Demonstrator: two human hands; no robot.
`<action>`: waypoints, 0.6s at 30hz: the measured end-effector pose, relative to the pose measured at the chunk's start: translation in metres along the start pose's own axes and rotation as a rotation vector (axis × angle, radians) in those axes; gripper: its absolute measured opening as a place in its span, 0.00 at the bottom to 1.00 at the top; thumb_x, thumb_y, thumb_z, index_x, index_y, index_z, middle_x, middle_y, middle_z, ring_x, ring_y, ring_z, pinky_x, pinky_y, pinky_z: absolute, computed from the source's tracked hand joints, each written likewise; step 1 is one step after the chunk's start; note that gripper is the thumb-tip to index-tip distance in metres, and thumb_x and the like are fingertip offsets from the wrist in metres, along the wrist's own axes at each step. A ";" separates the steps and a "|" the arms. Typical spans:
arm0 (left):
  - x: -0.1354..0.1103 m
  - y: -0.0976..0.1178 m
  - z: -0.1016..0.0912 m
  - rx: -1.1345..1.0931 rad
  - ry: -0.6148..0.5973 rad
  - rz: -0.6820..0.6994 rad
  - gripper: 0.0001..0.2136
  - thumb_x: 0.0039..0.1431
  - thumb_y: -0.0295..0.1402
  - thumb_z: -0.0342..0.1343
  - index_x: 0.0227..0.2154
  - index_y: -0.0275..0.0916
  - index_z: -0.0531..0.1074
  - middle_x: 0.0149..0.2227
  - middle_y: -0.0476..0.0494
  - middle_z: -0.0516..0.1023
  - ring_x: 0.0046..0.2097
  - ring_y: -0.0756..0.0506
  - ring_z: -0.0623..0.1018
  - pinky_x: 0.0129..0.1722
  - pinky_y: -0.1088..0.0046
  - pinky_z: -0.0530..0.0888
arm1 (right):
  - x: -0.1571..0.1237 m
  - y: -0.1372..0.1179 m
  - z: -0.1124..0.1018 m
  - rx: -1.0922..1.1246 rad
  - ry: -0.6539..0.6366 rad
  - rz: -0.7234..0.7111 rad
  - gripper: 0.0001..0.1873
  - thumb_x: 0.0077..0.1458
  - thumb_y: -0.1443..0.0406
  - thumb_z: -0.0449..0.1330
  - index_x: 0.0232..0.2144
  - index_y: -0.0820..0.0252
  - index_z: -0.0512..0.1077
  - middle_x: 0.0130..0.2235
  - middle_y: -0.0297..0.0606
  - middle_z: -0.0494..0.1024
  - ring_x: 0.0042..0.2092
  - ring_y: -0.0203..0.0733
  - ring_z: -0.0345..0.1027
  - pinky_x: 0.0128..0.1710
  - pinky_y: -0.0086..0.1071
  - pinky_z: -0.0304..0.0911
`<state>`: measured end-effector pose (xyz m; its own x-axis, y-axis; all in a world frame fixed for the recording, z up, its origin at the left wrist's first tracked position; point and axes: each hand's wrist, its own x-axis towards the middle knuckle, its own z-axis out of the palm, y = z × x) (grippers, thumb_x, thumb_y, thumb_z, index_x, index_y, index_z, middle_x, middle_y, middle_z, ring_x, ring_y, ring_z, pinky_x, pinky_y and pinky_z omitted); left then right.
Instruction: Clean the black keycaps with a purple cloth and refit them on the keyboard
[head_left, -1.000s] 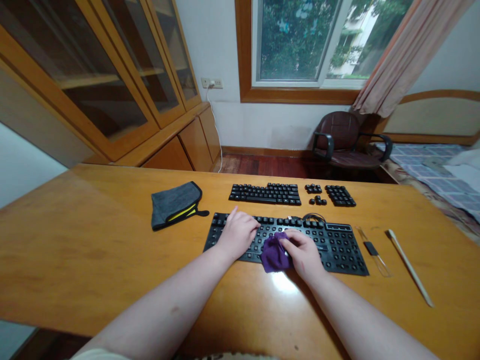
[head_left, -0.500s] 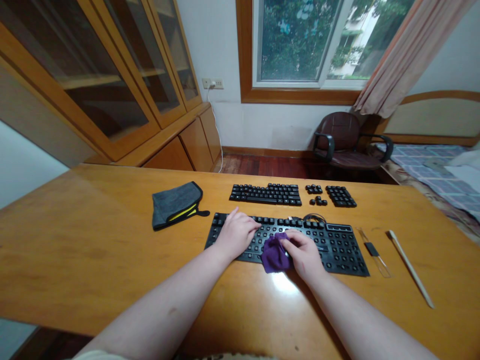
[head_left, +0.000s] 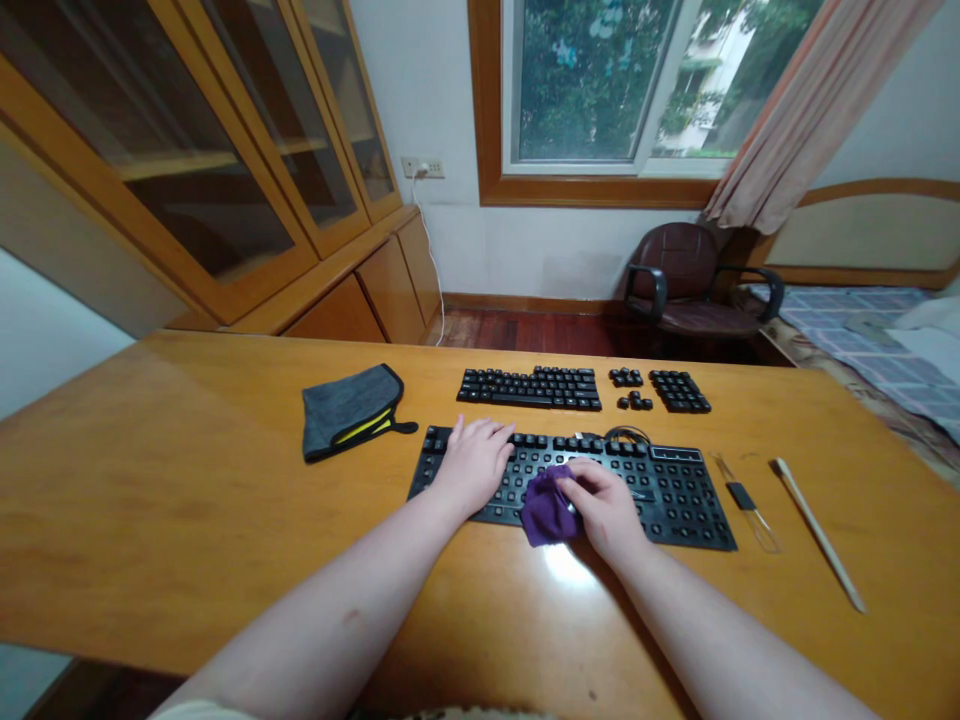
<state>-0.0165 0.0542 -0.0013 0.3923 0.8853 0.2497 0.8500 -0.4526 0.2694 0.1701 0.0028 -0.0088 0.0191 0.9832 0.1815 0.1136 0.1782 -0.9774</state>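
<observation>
A black keyboard [head_left: 686,505] with most of its keycaps off lies on the wooden desk in front of me; a row of caps still sits along its top edge. Over its left part rests my left hand [head_left: 474,465], fingers stretched out towards the top row. My right hand [head_left: 606,505] pinches a purple cloth [head_left: 549,508] against the middle of the keyboard. The cloth is bunched, and its lower end hangs over the keyboard's front edge. Both hands hide part of the key switches.
Behind the keyboard lie loose keycaps [head_left: 529,388] in rows, with a number-pad group [head_left: 679,391] at right. A grey folded towel [head_left: 351,408] lies left. To the right are a wire keycap puller [head_left: 742,497] and a thin brush [head_left: 819,535]. A cable [head_left: 628,434] is coiled behind the keyboard.
The fingers of my left hand have gone from bent together to stretched out over the keyboard. My right hand stays on the purple cloth in nearly the same place.
</observation>
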 end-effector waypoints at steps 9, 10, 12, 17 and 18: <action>0.003 0.004 0.002 0.039 0.003 -0.038 0.15 0.58 0.33 0.44 0.47 0.43 0.67 0.43 0.44 0.74 0.46 0.43 0.69 0.57 0.53 0.49 | 0.000 0.005 0.000 -0.012 -0.006 0.001 0.04 0.47 0.65 0.60 0.24 0.60 0.74 0.28 0.37 0.74 0.33 0.41 0.68 0.35 0.33 0.62; 0.004 0.004 0.002 0.035 0.006 -0.041 0.15 0.58 0.33 0.45 0.47 0.43 0.68 0.42 0.44 0.74 0.45 0.43 0.69 0.57 0.53 0.48 | 0.000 0.005 0.000 -0.016 -0.005 0.003 0.05 0.47 0.65 0.60 0.24 0.60 0.74 0.28 0.37 0.74 0.33 0.41 0.68 0.35 0.33 0.62; 0.004 0.005 0.002 0.023 0.009 -0.050 0.15 0.58 0.34 0.45 0.46 0.43 0.68 0.42 0.44 0.75 0.45 0.42 0.69 0.57 0.53 0.48 | 0.000 0.004 0.000 -0.021 -0.002 0.003 0.05 0.47 0.64 0.60 0.24 0.59 0.74 0.28 0.37 0.74 0.33 0.41 0.67 0.35 0.33 0.62; 0.004 0.006 0.001 -0.013 0.023 -0.066 0.14 0.56 0.34 0.47 0.45 0.45 0.70 0.42 0.45 0.75 0.45 0.42 0.70 0.56 0.53 0.50 | 0.000 0.004 0.000 -0.025 -0.012 0.000 0.04 0.47 0.65 0.60 0.24 0.59 0.74 0.28 0.37 0.73 0.33 0.41 0.67 0.35 0.33 0.62; 0.004 0.006 0.001 -0.016 0.025 -0.068 0.14 0.56 0.34 0.48 0.45 0.45 0.70 0.42 0.46 0.75 0.45 0.42 0.70 0.56 0.53 0.49 | 0.000 0.005 0.000 -0.024 -0.015 -0.001 0.04 0.47 0.65 0.60 0.24 0.59 0.74 0.28 0.37 0.73 0.33 0.40 0.67 0.35 0.33 0.61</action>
<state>-0.0096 0.0550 -0.0002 0.3248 0.9113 0.2531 0.8686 -0.3933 0.3014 0.1708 0.0035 -0.0137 0.0043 0.9836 0.1803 0.1374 0.1780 -0.9744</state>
